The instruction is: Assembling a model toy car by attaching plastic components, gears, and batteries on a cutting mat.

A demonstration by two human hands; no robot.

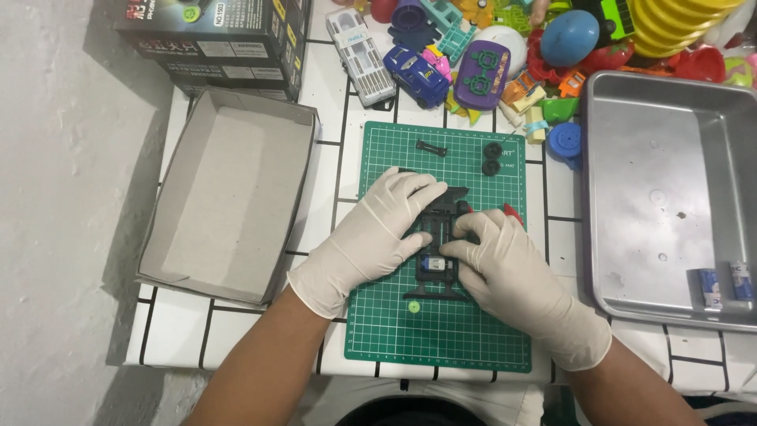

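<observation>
A black toy car chassis lies on the green cutting mat, with a small blue and silver motor showing in its middle. My left hand, in a white glove, grips the chassis's left side. My right hand, also gloved, presses on its right side, and a red-handled tool pokes out from under it. A black axle and two black wheels rest on the mat's far part. A small green gear sits just below the chassis.
An open empty cardboard box stands at the left, dark printed boxes behind it. A metal tray at the right holds two small batteries. A heap of colourful plastic toys fills the back.
</observation>
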